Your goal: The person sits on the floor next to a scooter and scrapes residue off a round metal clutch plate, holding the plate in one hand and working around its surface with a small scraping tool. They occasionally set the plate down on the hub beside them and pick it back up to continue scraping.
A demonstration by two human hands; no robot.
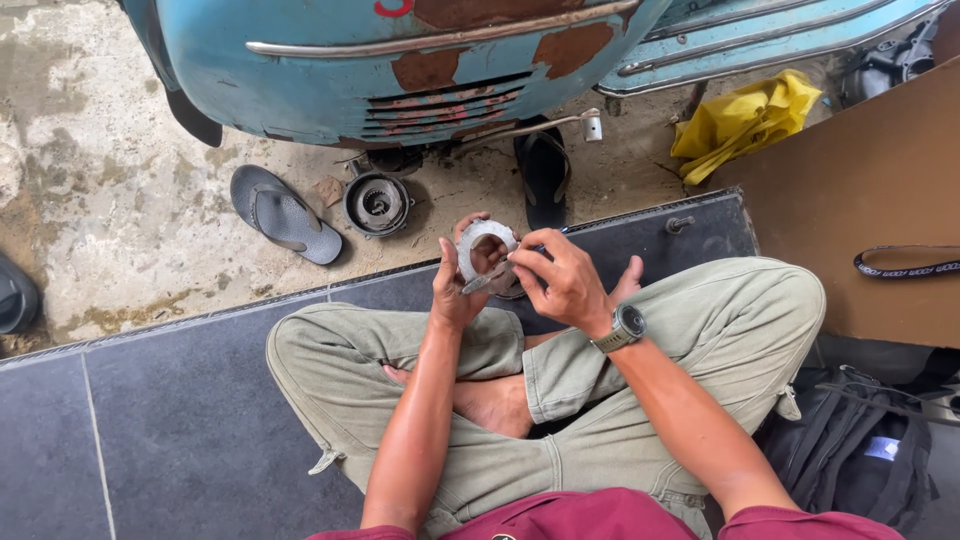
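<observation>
I sit cross-legged in olive trousers on a dark tiled step. My left hand (455, 285) holds a flat grey metal ring (483, 240) upright by its lower edge. My right hand (562, 280), with a wristwatch (622, 327) on it, presses a thin metal tool (487, 281) against the lower part of the ring. Both hands are in front of my knees, above the edge of the step.
A rusty light-blue scooter body (400, 60) stands ahead on stained concrete. Below it lie a round clutch-like part (377, 203), a grey sandal (283, 213) and a black sandal (543, 172). A yellow cloth (745, 118), brown cardboard (870, 190) and a black bag (860, 450) are on the right.
</observation>
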